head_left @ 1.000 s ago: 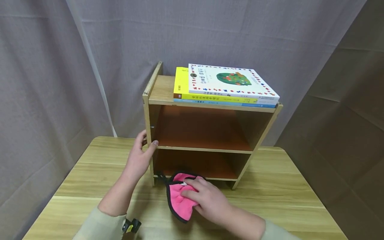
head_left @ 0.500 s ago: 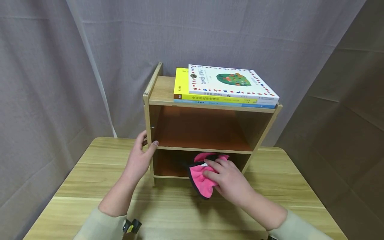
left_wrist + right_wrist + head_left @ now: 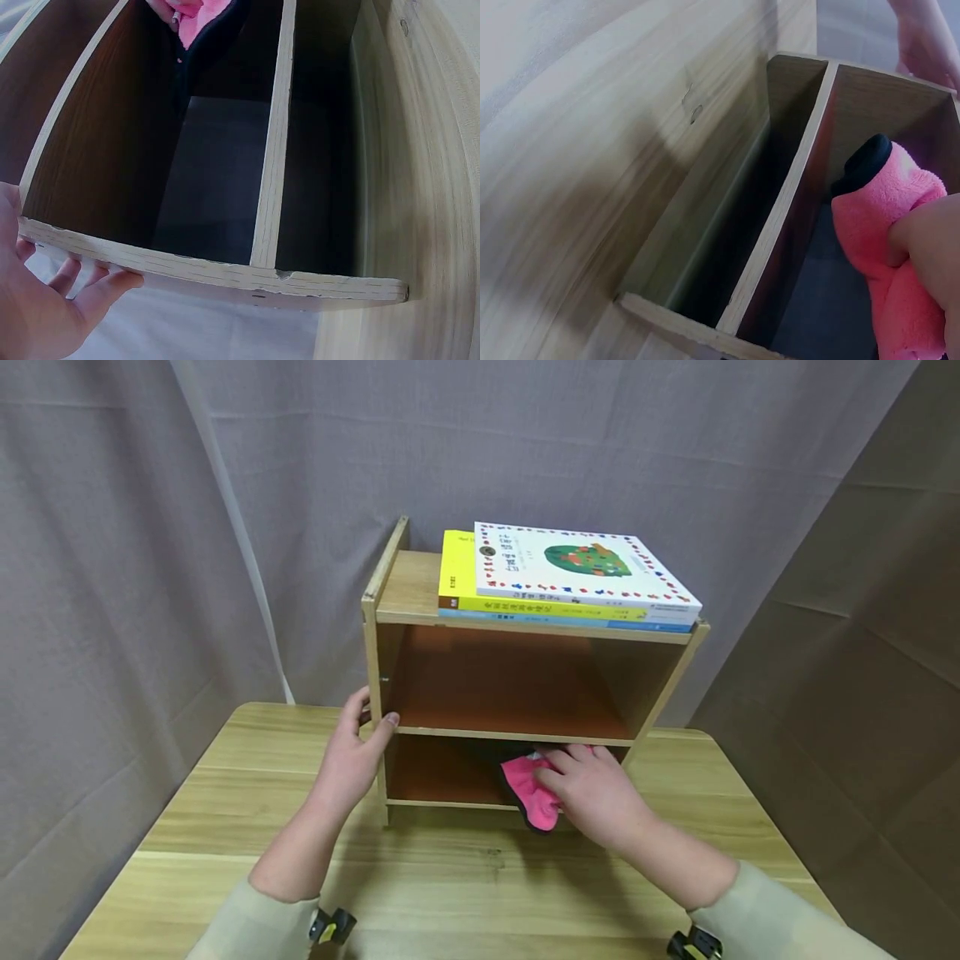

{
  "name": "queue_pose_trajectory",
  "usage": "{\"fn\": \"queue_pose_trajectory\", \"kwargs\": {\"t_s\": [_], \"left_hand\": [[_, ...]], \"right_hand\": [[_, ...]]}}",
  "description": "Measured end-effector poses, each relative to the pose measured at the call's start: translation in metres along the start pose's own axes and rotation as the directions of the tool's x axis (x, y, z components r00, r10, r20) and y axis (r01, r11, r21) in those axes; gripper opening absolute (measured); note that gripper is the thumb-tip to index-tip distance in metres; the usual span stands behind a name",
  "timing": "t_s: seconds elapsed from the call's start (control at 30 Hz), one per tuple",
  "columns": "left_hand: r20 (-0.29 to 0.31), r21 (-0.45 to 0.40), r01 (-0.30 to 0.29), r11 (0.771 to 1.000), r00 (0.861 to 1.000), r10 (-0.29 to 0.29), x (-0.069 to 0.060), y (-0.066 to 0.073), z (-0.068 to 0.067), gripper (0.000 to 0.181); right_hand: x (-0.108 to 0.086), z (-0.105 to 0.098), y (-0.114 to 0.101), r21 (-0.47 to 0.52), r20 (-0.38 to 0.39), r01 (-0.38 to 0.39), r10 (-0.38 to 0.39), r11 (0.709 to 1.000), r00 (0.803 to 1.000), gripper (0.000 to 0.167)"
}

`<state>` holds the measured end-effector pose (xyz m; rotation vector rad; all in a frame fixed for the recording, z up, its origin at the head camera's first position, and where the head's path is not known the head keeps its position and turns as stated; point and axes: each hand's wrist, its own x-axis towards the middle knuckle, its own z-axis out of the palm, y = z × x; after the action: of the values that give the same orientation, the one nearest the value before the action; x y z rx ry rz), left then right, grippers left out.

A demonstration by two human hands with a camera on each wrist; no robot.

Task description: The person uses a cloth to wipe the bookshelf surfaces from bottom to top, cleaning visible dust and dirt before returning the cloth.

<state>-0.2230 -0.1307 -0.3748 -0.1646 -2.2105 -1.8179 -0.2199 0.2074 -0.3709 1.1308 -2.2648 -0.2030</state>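
Note:
A small wooden bookshelf (image 3: 517, 732) stands on the table. My left hand (image 3: 356, 752) holds its left side panel, the thumb at the front edge by the middle board and the other fingers round the outer side. My right hand (image 3: 596, 789) grips a pink cleaning cloth (image 3: 534, 789) with black edging at the right part of the lower compartment. In the right wrist view the bunched, fluffy cloth (image 3: 900, 217) reaches inside that compartment under the fingers. A bit of the cloth (image 3: 199, 22) also shows at the top of the left wrist view. The right fingertips are partly hidden by the shelf.
On the shelf's top lies a stack of books (image 3: 577, 564), white over yellow over blue. Its upper compartment (image 3: 510, 685) has a reddish-brown floor. Wood-grained table (image 3: 450, 893) surrounds the shelf, and a grey curtain (image 3: 300, 485) hangs close behind.
My right hand has carried the cloth from in front of the shelf rightward and up into the lower compartment. The left hand keeps its hold on the side panel.

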Motion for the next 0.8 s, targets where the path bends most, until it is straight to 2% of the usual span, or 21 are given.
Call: {"fn": "queue_pose_trajectory", "kwargs": {"t_s": [0.3, 0.8], "left_hand": [[0.004, 0.001, 0.005, 1.0, 1.0, -0.005, 0.001, -0.002, -0.001, 0.048], [-0.006, 0.004, 0.01, 1.0, 1.0, -0.01, 0.0, 0.0, 0.0, 0.048]], "right_hand": [[-0.005, 0.002, 0.003, -0.079, 0.139, -0.034, 0.044, 0.996, 0.989, 0.035], [-0.015, 0.009, 0.013, -0.187, 0.191, -0.052, 0.088, 0.981, 0.978, 0.036]]}}
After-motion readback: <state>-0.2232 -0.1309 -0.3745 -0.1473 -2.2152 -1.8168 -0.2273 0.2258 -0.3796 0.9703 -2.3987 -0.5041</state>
